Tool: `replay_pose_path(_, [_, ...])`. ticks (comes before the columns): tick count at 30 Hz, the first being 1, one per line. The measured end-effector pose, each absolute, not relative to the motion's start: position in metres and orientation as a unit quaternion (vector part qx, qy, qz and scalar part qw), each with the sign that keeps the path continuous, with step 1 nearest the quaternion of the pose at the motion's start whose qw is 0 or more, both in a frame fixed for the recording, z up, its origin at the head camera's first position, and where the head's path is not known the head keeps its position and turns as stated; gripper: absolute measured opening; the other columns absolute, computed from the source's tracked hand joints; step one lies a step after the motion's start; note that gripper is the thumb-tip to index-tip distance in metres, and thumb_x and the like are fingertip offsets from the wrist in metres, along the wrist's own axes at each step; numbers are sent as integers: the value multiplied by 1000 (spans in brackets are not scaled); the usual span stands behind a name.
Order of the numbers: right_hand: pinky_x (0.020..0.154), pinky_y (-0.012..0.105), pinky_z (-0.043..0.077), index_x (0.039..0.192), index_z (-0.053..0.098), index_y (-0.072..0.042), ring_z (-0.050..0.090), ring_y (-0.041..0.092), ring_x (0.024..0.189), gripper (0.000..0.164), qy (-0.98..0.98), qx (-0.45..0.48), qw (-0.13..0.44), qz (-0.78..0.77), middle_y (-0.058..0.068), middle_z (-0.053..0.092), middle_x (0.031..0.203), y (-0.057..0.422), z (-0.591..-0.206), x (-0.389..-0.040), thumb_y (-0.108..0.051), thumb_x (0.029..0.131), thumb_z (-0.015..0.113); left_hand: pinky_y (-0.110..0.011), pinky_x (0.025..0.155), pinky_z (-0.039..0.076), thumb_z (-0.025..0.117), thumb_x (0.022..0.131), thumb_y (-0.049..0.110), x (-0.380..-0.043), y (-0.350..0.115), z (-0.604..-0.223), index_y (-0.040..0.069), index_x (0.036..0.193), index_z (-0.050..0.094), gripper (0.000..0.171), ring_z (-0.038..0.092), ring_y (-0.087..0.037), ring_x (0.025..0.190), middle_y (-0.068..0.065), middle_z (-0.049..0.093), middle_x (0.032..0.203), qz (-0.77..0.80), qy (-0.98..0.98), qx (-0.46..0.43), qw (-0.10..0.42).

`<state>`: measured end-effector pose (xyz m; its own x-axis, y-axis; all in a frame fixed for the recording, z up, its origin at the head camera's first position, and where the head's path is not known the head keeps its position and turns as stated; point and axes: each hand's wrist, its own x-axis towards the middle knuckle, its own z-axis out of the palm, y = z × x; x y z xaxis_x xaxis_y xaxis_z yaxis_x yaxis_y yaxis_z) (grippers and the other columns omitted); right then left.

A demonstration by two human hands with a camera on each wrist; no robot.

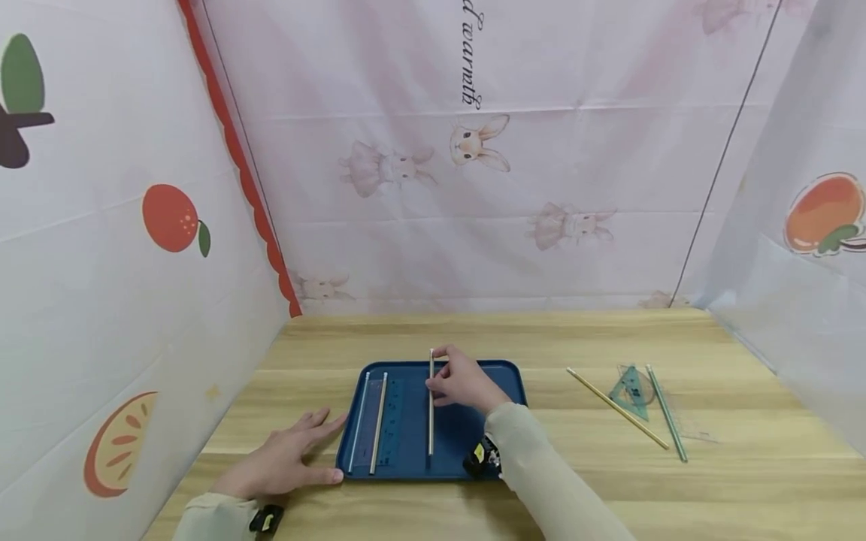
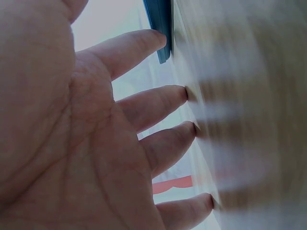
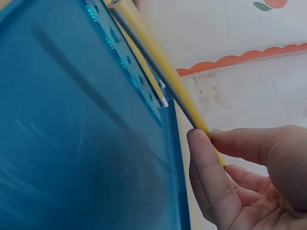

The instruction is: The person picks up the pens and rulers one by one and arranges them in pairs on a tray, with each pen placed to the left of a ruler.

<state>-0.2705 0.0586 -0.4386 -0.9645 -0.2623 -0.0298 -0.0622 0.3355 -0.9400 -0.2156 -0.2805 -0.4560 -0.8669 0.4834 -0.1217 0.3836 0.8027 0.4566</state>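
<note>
My right hand point(image 1: 463, 382) pinches a yellow pencil point(image 1: 431, 421) between thumb and fingers, near its white-tipped end. In the right wrist view that pencil point(image 3: 165, 72) hangs above the blue tray point(image 3: 72, 158), casting a shadow on it. Along the tray's point(image 1: 467, 432) left side lie a teal stencil ruler point(image 1: 392, 428), another yellow pencil point(image 1: 379, 421), a purplish flat strip point(image 1: 366, 439) and a pale blue pencil point(image 1: 358, 428). My left hand point(image 1: 287, 454) has its fingers spread beside the tray's left edge. In the left wrist view, fingertips point(image 2: 180, 93) touch the tabletop, and the index finger reaches the tray's rim.
On the wooden table point(image 1: 568, 481) to the right lie a yellow pencil point(image 1: 617, 406), a green pencil point(image 1: 666, 412), a teal set square point(image 1: 631, 398) and clear pieces, one a round-edged protractor point(image 1: 647, 389). Printed cloth walls point(image 1: 514, 285) enclose the back and sides.
</note>
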Motion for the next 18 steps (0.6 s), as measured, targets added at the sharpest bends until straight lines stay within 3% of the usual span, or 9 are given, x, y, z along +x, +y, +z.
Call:
replay_pose_path(8, [79,38,68,153,43,1,74,25,84,56,823,-84,102,-552,19,64,102,42,-441,-273,1,103,68,-94,107,20,83,88,59,-216,-278,-459,21,166,43,96,22,-64,157,-30,30,173,217,942,228,118])
replay_pose_path(18, [79,39,67,154,44,-1,73,25,84,57,841,-64,121,-524,18,64,104,21,-444,-275,1,103,68,-96,105,18,82,88,60,-217,-282,-455,22,167,42,97,21,-64,158,-29,28,174,211,943,227,121])
